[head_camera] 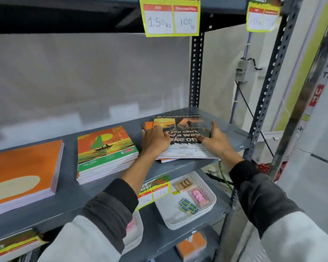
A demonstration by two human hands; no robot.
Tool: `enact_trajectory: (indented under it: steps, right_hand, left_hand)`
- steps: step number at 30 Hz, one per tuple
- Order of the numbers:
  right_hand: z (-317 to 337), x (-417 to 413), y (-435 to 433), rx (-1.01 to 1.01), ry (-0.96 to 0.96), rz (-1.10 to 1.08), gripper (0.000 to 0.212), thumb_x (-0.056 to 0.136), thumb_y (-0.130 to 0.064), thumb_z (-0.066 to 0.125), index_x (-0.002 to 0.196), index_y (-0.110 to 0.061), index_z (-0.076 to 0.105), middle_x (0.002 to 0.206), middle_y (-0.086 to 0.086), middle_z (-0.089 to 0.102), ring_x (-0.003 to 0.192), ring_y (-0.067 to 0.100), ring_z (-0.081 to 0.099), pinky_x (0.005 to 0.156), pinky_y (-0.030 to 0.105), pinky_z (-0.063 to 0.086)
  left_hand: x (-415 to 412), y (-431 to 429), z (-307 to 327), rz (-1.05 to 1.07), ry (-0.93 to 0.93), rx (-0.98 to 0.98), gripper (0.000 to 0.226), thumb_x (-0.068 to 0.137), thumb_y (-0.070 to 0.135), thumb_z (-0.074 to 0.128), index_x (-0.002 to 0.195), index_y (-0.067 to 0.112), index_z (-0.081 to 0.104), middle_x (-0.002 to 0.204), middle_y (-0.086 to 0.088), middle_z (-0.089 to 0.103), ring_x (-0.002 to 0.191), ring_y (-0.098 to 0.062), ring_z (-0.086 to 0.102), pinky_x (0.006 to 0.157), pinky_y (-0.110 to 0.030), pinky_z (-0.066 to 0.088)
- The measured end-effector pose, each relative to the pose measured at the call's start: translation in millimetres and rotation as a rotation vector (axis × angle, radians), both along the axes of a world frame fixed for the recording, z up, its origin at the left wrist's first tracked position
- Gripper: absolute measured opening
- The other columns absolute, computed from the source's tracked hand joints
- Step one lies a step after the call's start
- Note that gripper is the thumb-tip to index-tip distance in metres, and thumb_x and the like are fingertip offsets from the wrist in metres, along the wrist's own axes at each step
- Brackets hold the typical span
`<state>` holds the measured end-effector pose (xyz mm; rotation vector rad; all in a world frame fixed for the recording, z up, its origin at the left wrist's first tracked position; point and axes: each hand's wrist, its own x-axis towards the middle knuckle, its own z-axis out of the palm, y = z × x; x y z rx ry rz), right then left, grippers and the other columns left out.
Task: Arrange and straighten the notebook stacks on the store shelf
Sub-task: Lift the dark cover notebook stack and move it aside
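Three notebook stacks lie on the grey shelf (106,188). The right stack (186,148) has a dark sunset cover with white lettering on top, and orange covers stick out unevenly beneath at its left and front. My left hand (155,139) presses flat on that stack's left side. My right hand (214,138) grips its right edge, thumb on the cover. The middle stack (106,154), with an orange and green sailboat cover, sits neatly. A large orange stack (21,176) lies at the far left.
A slotted steel upright (196,72) stands behind the right stack, another upright (269,87) at the shelf's front right. Yellow price tags (171,17) hang from the shelf above. The lower shelf holds a white basket (208,208) with small stationery items.
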<state>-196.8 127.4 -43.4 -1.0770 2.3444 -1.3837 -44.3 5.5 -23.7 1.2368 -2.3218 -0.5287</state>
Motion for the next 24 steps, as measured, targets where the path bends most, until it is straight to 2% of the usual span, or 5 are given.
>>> enact_trajectory:
  steps: [6, 10, 14, 20, 24]
  right_hand:
    - [-4.0, 3.4, 6.1, -0.161, -0.136, 0.012, 0.084, 0.092, -0.026, 0.069, 0.156, -0.015, 0.017, 0.148, 0.009, 0.05, 0.131, 0.025, 0.049, 0.107, 0.039, 0.038]
    - [2.2, 1.6, 14.5, -0.309, -0.206, 0.017, 0.07, 0.091, -0.014, 0.069, 0.151, -0.013, 0.033, 0.144, 0.0, 0.055, 0.111, 0.008, 0.057, 0.098, 0.028, 0.046]
    - [18.1, 6.3, 24.6, -0.487, -0.319, 0.058, 0.061, 0.092, -0.002, 0.063, 0.147, -0.016, 0.04, 0.139, -0.003, 0.06, 0.109, 0.007, 0.065, 0.084, 0.029, 0.06]
    - [45.9, 51.9, 5.7, -0.611, -0.356, 0.208, 0.058, 0.091, -0.005, 0.067, 0.145, -0.015, 0.047, 0.141, -0.001, 0.06, 0.128, 0.015, 0.057, 0.107, 0.045, 0.047]
    - [55.7, 103.6, -26.5, -0.633, -0.375, 0.305, 0.058, 0.091, -0.005, 0.068, 0.144, -0.013, 0.048, 0.145, 0.0, 0.056, 0.132, 0.011, 0.052, 0.112, 0.039, 0.042]
  left_hand:
    - [5.6, 7.2, 8.9, 0.061, 0.558, 0.413, 0.046, 0.083, -0.006, 0.053, 0.124, 0.016, 0.057, 0.115, -0.003, 0.063, 0.088, -0.014, 0.061, 0.061, -0.023, 0.051]
    - [15.0, 12.1, 25.9, -0.061, 0.844, 0.533, 0.066, 0.08, -0.026, 0.045, 0.136, 0.009, 0.049, 0.126, -0.006, 0.059, 0.107, -0.018, 0.061, 0.086, -0.039, 0.057]
    - [38.2, 19.7, 47.9, -0.154, 0.994, 0.561, 0.063, 0.083, -0.026, 0.046, 0.128, 0.017, 0.058, 0.113, 0.002, 0.064, 0.095, -0.018, 0.068, 0.064, -0.036, 0.062]
    - [114.0, 10.7, 64.8, -0.193, 1.135, 0.446, 0.057, 0.086, -0.019, 0.052, 0.124, 0.021, 0.063, 0.119, 0.01, 0.065, 0.117, -0.013, 0.061, 0.086, -0.038, 0.057]
    - [172.5, -0.2, 67.4, -0.131, 1.167, 0.342, 0.054, 0.087, -0.017, 0.051, 0.128, 0.017, 0.061, 0.129, 0.006, 0.063, 0.112, 0.004, 0.059, 0.079, -0.016, 0.054]
